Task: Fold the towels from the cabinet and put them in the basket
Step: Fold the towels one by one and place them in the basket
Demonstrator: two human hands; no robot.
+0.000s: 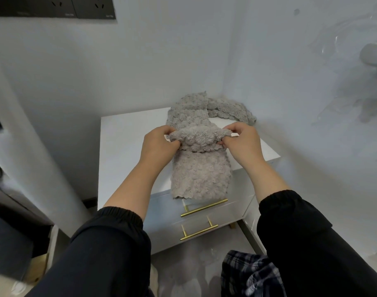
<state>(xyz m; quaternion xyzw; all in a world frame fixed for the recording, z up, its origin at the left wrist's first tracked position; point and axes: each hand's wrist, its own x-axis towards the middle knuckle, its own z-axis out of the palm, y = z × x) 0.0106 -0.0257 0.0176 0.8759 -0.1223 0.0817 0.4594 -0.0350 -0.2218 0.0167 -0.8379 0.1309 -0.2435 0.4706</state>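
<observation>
At frame centre, on the white cabinet (123, 133), the left hand (156, 144) and right hand (243, 140) are each pinching an end of the grey towel's (200, 174) folded edge, its lower half lying flat.

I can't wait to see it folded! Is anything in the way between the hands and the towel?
Nothing visible. The left hand and the right hand both pinch the grey towel, which lies on the white cabinet.
</observation>
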